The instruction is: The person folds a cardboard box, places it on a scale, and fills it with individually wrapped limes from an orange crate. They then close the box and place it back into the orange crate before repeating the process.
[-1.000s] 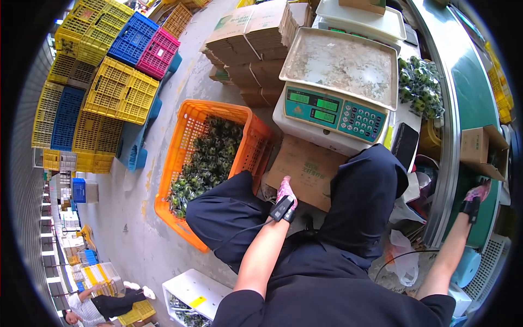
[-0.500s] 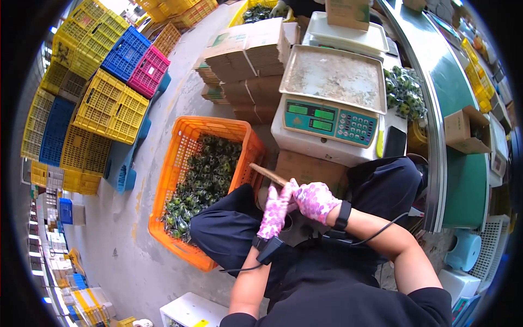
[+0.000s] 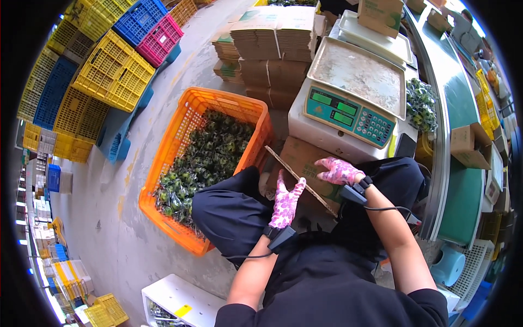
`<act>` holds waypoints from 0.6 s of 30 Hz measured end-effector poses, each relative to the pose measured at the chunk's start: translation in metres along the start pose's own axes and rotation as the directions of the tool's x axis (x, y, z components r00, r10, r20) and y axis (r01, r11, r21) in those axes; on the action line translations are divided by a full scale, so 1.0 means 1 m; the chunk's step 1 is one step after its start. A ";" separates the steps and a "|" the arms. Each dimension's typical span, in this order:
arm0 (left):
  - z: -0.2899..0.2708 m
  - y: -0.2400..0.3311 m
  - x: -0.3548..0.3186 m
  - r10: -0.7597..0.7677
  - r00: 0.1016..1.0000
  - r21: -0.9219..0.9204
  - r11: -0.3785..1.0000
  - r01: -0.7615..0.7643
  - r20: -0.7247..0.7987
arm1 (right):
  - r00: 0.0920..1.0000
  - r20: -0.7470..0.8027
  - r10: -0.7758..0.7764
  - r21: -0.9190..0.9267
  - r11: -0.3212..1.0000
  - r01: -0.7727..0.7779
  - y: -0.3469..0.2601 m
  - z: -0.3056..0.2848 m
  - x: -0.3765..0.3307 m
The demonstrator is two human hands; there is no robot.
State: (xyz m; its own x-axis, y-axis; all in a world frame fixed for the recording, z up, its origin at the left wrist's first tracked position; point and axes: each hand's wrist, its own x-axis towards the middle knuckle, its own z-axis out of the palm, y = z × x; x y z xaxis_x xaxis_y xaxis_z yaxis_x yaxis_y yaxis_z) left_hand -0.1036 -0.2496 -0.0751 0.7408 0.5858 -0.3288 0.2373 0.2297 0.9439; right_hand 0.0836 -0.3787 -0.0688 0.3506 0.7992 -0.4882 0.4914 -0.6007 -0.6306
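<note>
Showing two hands in pink floral gloves at a folded sheet of cardboard, seen edge-on, slanting between the knees and a weighing scale.

Left hand: thumb and forefinger spread wide, thumb at the sheet's near side; any firm hold cannot be told.

Right hand: beyond the sheet, fingers loosely parted, holding nothing visible.

Orange crate: left of the left knee, containing clear-wrapped greens.

Carton stack: flat-packed, behind the crate.

White box: lower left, yellow tape on top.
</note>
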 end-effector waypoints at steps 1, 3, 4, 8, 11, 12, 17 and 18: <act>-0.002 -0.001 -0.002 -0.019 1.000 -0.057 0.998 0.020 0.014 | 0.997 0.047 -0.062 0.303 0.952 0.045 -0.021 0.000 0.001; -0.001 -0.001 -0.009 -0.031 0.999 0.004 0.999 0.031 -0.008 | 0.988 0.097 -0.124 0.758 0.653 0.008 -0.063 0.001 -0.006; 0.001 -0.002 -0.008 -0.030 1.000 0.004 1.000 0.030 -0.002 | 0.988 0.092 -0.121 0.757 0.653 0.009 -0.064 0.000 -0.001; 0.002 -0.006 -0.004 -0.104 0.994 -0.252 0.961 0.109 0.035 | 0.952 0.219 -0.214 0.697 0.717 0.001 -0.066 -0.009 0.013; 0.005 0.002 0.000 -0.005 1.000 -0.210 0.978 0.007 0.011 | 0.946 0.262 -0.189 0.768 0.635 -0.086 -0.064 -0.012 0.015; 0.007 0.005 0.000 -0.006 1.000 -0.214 0.977 0.008 0.011 | 0.946 0.265 -0.188 0.766 0.637 -0.088 -0.062 -0.012 0.013; 0.008 0.019 -0.002 0.004 1.000 -0.177 0.984 -0.008 -0.021 | 0.979 0.137 -0.150 0.731 0.682 0.002 -0.074 -0.022 0.002; 0.010 0.023 -0.001 0.007 0.999 -0.122 0.992 -0.013 -0.042 | 0.981 0.045 -0.188 0.732 0.675 0.096 -0.062 -0.018 0.008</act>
State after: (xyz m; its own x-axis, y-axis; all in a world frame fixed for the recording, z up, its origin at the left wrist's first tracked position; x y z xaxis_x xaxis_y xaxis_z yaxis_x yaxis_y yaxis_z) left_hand -0.0929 -0.2526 -0.0531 0.7152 0.6200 -0.3227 0.1492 0.3157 0.9371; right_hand 0.0697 -0.3346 -0.0228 0.2158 0.8962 -0.3877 -0.2185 -0.3427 -0.9137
